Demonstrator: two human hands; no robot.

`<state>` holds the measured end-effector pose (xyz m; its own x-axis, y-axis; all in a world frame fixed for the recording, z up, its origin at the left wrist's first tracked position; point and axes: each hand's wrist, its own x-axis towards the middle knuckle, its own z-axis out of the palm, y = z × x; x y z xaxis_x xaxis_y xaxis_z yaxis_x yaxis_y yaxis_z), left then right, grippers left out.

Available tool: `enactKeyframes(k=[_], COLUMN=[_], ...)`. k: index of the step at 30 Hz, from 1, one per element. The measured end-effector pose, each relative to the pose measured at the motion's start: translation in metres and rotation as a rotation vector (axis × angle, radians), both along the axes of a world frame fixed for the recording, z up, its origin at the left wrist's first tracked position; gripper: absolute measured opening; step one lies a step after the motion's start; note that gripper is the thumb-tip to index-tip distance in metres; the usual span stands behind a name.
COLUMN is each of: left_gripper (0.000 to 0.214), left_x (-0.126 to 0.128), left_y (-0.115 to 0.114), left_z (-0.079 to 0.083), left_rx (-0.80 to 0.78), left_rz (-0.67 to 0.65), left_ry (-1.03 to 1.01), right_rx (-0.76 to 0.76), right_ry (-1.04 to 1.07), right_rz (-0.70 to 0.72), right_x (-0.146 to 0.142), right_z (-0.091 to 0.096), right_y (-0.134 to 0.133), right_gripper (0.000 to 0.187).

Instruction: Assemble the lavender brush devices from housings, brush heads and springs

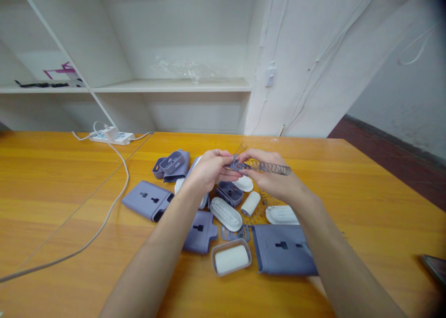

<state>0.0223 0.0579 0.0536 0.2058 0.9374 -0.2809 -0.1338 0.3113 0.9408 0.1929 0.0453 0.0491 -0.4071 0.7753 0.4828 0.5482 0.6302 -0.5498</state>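
Both my hands meet above the pile of parts. My left hand (212, 167) is closed on a small grey-purple plastic piece (237, 164), holding it between thumb and fingers. My right hand (272, 174) pinches a metal coil spring (275, 168) where it joins that piece. The spring's free end lies across the back of the hand, pointing right. Another thin coil (241, 148) sticks up behind the fingers. Under the hands are a white bristled oval brush head (226, 213), a grey-purple oval cup (229, 193) and a white cylinder (250, 203).
Grey-purple housings (148, 199) with dark slots lie left and right of the pile. A clear tray (231, 257) with a white block stands in front. White cable (121, 178) runs from a power strip (113, 136) across the left side. A phone-like dark object (434, 268) lies far right.
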Motion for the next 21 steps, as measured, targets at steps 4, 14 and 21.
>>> enactKeyframes(k=[4,14,21], left_gripper=[0.008,0.011,0.011], left_x=[0.001,0.003,0.003], left_y=[-0.001,0.000,-0.001], left_z=[0.002,0.000,0.004], left_rx=[-0.005,0.053,0.046], left_rz=[0.045,0.044,0.051], left_ry=[-0.006,0.031,0.106], right_rx=[0.025,0.021,0.036], right_ry=[-0.033,-0.057,-0.016], right_rz=[-0.109,-0.106,-0.093], right_x=[-0.003,-0.009,-0.011], right_z=[0.000,-0.002,0.002], right_y=[0.001,0.002,-0.002], right_gripper=[0.012,0.013,0.011])
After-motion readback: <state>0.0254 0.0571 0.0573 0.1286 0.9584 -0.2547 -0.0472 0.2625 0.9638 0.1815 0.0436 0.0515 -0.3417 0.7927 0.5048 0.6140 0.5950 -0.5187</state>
